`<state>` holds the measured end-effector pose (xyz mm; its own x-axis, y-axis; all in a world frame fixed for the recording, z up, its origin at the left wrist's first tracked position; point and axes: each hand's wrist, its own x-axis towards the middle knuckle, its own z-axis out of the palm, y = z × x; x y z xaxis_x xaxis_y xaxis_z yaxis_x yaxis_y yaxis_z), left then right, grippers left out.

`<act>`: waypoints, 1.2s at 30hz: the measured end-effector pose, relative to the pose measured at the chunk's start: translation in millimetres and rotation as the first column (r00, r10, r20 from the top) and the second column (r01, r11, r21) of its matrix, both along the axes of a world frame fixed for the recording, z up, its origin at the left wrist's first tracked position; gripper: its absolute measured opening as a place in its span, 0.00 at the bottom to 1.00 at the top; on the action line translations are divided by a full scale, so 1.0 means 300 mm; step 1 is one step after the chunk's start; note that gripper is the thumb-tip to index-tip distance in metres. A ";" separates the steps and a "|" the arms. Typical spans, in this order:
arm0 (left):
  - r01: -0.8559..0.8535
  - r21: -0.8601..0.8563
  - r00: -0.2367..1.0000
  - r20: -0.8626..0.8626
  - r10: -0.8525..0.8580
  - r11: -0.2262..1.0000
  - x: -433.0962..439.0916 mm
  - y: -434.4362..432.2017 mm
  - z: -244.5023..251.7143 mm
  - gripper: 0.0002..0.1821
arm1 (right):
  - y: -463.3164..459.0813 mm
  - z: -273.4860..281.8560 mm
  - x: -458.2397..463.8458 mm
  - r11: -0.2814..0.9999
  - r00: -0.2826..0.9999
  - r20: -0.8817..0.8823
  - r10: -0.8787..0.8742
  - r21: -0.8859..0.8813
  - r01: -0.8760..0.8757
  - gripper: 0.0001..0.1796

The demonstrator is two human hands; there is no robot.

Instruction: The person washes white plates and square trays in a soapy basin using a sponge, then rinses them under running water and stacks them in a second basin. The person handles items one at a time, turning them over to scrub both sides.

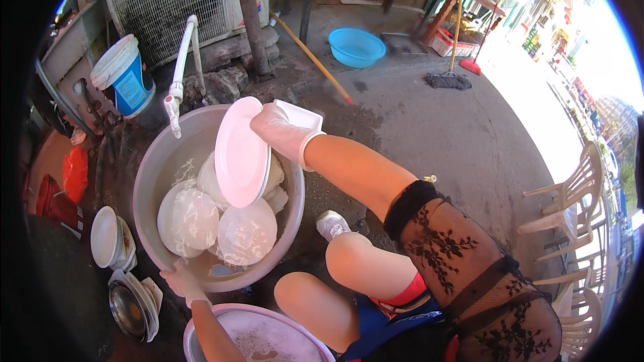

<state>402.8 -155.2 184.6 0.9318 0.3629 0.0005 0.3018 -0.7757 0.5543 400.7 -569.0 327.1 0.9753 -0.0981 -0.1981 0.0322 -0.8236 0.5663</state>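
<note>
In a white glove, my right hand (276, 128) grips a white oval plate (242, 153) by its edge, tilted above a large round tub (297, 211). A white rectangular dish (302, 114) shows behind that hand. My left hand (183, 279), also gloved, rests at the tub's near rim; whether it holds anything is unclear. In the tub's cloudy water lie several round white plates (246, 231). A white pipe tap (172, 105) stands over the far left rim. Before my knees is a second, pinkish tub (188, 337) with a little liquid in it.
Stacked dishes (104, 236) and a metal bowl (126, 309) sit on the ground at left. Behind are a blue-and-white bucket (128, 80), an air-conditioner unit (171, 5), a blue basin (356, 49), a wooden pole (312, 58) and a mop (448, 80). Plastic chairs (568, 221) stand at right.
</note>
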 end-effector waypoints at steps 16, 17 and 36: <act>-0.043 -0.060 0.999 0.011 0.044 0.997 -0.008 -0.021 0.042 0.28 | -0.306 -0.021 -0.611 -0.421 0.186 -0.382 -0.905 0.746 -0.516 0.20; -0.063 -0.007 0.998 0.004 0.063 0.998 -0.001 -0.018 0.035 0.29 | -0.325 -0.042 -0.675 -0.405 0.148 -0.391 -0.908 0.734 -0.545 0.20; -0.096 0.041 0.995 0.030 0.095 0.994 0.031 0.010 -0.049 0.32 | -0.358 -0.733 -1.078 -0.402 -0.089 -0.556 -0.827 0.694 -0.596 0.25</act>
